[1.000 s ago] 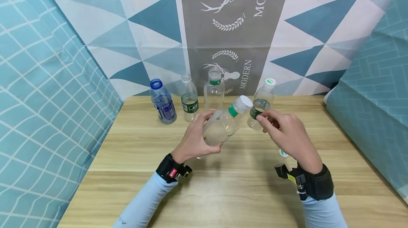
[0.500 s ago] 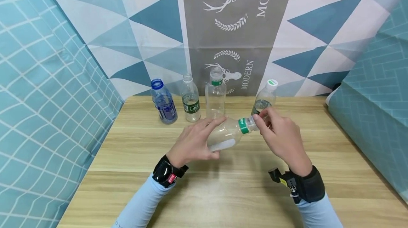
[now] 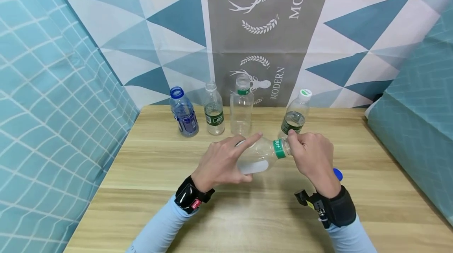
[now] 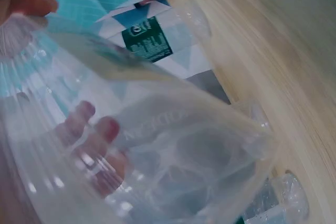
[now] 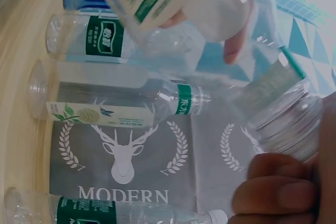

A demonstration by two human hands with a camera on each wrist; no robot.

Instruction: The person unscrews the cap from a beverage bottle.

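My left hand (image 3: 220, 162) holds a clear plastic bottle (image 3: 261, 151) by its body, above the table. It lies nearly level, its neck with a green band (image 3: 279, 149) pointing right. Curled round the mouth end are the fingers of my right hand (image 3: 313, 156), covering the cap there. In the left wrist view the bottle's clear body (image 4: 173, 129) fills the foreground, with left fingertips showing through. The right wrist view shows the ribbed neck (image 5: 286, 124) running into the curled right fingers (image 5: 278, 192).
Along the table's back stand a blue bottle (image 3: 186, 121), a green-labelled bottle (image 3: 214, 117) and a tall clear bottle (image 3: 241, 111), all uncapped. A bottle with a white-and-green cap (image 3: 295, 117) stands further right. A blue cap (image 3: 337, 174) lies beside my right wrist.
The bottle has tipped from slanting upward to nearly level. My right hand has come from beside it onto the mouth end, over the white cap, and its fingers have turned.
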